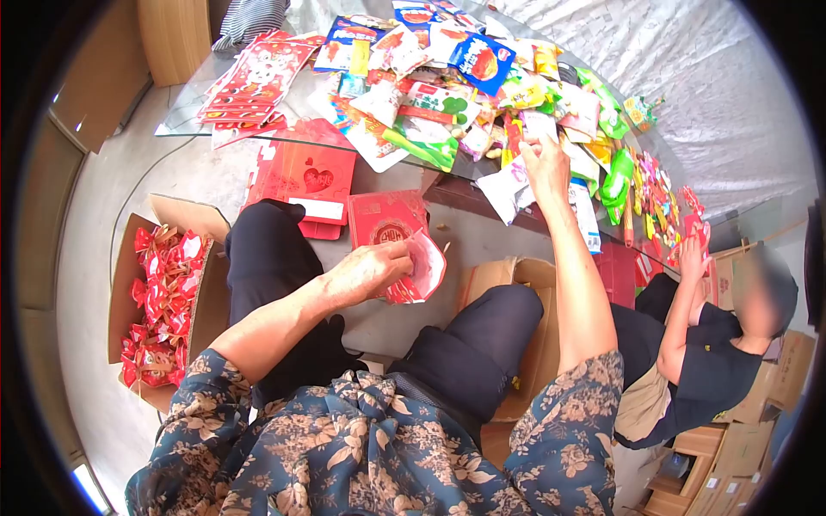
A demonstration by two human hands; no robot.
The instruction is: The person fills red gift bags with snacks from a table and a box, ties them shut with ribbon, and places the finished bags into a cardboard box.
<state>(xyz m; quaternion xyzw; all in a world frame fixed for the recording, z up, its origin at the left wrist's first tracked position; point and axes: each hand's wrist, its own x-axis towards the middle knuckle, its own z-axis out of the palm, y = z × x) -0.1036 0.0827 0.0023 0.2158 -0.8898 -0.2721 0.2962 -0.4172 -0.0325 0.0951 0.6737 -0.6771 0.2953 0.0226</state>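
Observation:
My left hand (375,268) is closed on the rim of a red gift bag (413,288), whose pale pink inside shows through its open mouth. The bag hangs over the gap between my knees, in front of a red printed box (387,215). Stretched out to the glass table, my right hand (546,162) has its fingers on a small white packet (540,127) at the near side of a heap of snacks. Around it lie a silvery white packet (503,191), a blue snack bag (482,63) and a green-and-white packet (437,101).
Flat red bags (258,77) are stacked on the table's left end. A carton of filled red bags (163,301) stands at my left, and an open carton (525,273) by my right knee. Another person (718,344) sits at the right, hands raised at the table edge.

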